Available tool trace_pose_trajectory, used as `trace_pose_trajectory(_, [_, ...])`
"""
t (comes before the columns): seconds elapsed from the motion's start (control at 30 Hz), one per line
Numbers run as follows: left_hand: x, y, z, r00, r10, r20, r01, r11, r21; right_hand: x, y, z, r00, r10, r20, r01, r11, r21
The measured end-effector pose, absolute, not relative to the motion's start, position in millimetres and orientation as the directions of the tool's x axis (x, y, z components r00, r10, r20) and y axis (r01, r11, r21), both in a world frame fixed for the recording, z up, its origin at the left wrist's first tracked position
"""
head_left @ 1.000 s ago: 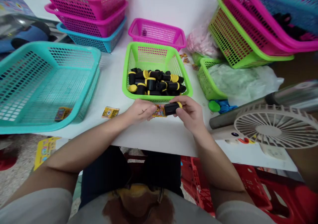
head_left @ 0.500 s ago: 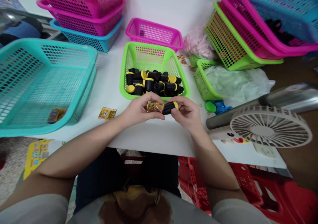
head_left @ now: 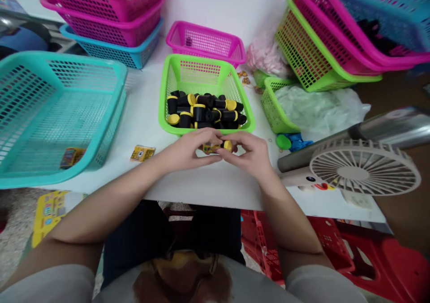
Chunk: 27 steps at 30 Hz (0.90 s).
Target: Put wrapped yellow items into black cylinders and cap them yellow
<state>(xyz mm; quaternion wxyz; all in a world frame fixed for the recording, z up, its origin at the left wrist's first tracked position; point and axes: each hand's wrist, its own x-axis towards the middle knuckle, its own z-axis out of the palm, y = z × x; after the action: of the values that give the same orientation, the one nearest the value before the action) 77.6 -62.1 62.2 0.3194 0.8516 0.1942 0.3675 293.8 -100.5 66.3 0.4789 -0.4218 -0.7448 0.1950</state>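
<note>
My left hand [head_left: 190, 149] and my right hand [head_left: 250, 155] meet over the white table [head_left: 215, 182], just in front of a green basket [head_left: 174, 76]. Together they grip a small black tube with a yellow end [head_left: 227, 145] and a printed packet [head_left: 210, 149] pressed against it; most of the tube is hidden by my fingers. Several more black-and-yellow tubes [head_left: 204, 110] lie piled in the green basket. Both hands are closed around the pieces.
A large teal basket [head_left: 60, 110] at left holds one packet [head_left: 71, 156]; another packet [head_left: 142, 153] lies on the table. Stacked pink and blue baskets [head_left: 107, 20] stand behind, a pink basket [head_left: 204, 41] beyond the green one. A white fan [head_left: 363, 170] and plastic bags [head_left: 319, 108] sit at right.
My hands have drawn closer together. The tube, held lengthwise before, has turned so mainly its yellow end shows, and the packet is now mostly covered by my fingers.
</note>
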Motion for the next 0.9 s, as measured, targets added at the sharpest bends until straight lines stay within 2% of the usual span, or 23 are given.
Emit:
trace_pose_trajectory(0.1, [81.6, -68.2, 62.1, 0.625, 0.566, 0.538, 0.087, -0.735, 0.673, 291.9, -102.1, 68.6, -0.134, 0.776, 0.616, 0.474, 0.597, -0.648])
trace_pose_trajectory(0.2, [87.3, -76.6, 54.8, 0.506, 0.656, 0.561, 0.007, -0.653, 0.757, 283.4, -107.0, 65.1, 0.003, 0.787, 0.616, 0.486, 0.538, -0.689])
trace_pose_trajectory(0.37, [96.9, -83.9, 43.4, 0.435, 0.757, 0.488, -0.078, -0.508, 0.858, 268.4, -111.2, 57.9, 0.198, 0.801, 0.564, 0.52, 0.402, -0.754])
trace_pose_trajectory(0.47, [102.1, -83.1, 40.3, 0.438, 0.777, 0.452, -0.106, -0.455, 0.884, 263.6, -111.1, 54.3, 0.205, 0.788, 0.58, 0.471, 0.44, -0.764])
trace_pose_trajectory(0.6, [102.0, -80.0, 40.4, 0.454, 0.777, 0.437, -0.106, -0.44, 0.892, 266.7, -111.3, 52.3, 0.035, 0.764, 0.644, 0.428, 0.57, -0.701])
trace_pose_trajectory(0.73, [92.4, -74.2, 47.9, 0.39, 0.799, 0.458, -0.165, -0.429, 0.888, 283.3, -107.8, 59.4, -0.3, 0.648, 0.701, 0.492, 0.734, -0.468])
trace_pose_trajectory(0.83, [86.9, -69.7, 55.0, 0.418, 0.812, 0.408, -0.223, -0.344, 0.912, 294.3, -103.7, 64.0, -0.544, 0.588, 0.599, 0.546, 0.79, -0.279])
trace_pose_trajectory(0.9, [86.6, -69.1, 57.5, 0.447, 0.812, 0.375, -0.22, -0.307, 0.926, 296.5, -101.9, 63.4, -0.615, 0.56, 0.555, 0.54, 0.812, -0.221])
